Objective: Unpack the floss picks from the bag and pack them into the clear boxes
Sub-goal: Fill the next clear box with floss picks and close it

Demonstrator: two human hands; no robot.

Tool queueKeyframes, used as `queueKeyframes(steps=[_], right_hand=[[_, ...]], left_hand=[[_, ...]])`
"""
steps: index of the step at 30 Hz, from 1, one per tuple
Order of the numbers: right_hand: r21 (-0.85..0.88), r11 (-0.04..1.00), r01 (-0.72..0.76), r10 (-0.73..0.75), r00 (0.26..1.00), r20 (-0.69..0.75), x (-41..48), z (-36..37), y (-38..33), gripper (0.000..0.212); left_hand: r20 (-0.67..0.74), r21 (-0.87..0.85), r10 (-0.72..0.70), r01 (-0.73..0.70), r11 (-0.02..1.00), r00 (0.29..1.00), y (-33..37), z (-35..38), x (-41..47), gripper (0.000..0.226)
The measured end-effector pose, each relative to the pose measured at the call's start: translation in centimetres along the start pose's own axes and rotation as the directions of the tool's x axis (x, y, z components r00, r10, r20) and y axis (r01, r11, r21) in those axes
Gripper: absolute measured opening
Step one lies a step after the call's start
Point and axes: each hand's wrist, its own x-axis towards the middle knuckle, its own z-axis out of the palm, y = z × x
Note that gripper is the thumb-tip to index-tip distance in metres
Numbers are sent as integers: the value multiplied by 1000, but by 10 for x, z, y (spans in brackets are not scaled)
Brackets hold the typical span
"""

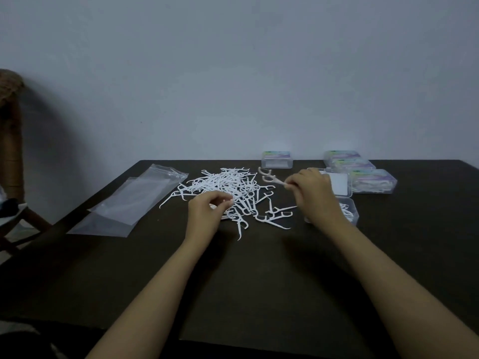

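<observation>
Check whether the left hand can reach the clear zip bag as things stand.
Probably yes. The clear zip bag lies flat, uncovered, just left of the left hand, with only a stray floss pick between. But its grip seems to be pinching a pick from the pile.

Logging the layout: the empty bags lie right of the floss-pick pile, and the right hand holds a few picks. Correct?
Not quite: the head view shows the empty bags left of the floss-pick pile; the right hand does hold picks.
</observation>
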Motion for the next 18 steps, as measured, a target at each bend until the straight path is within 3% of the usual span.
queueKeyframes(steps=[2,5,10,14,18], right_hand=[[-22,999,-40,41,999,7,-5,-15,26,14],[-130,989,-67,85,987,139,-21,-33,65,19],[-55,992,-114,124,965,233,-33,-46,93,24],[92,989,-118,90,958,271,-29,-46,91,26],[179,970,-167,138,977,162,-26,-52,95,29]], left_hand=[[34,-118,-38,41,992,999,8,10,-4,9],[95,-209,-35,54,976,995,21,28,-10,15],[141,-280,-17,56,958,990,44,65,-7,17],[182,-257,22,26,966,983,63,95,-4,14],[250,-141,88,-53,989,964,73,117,1,17]])
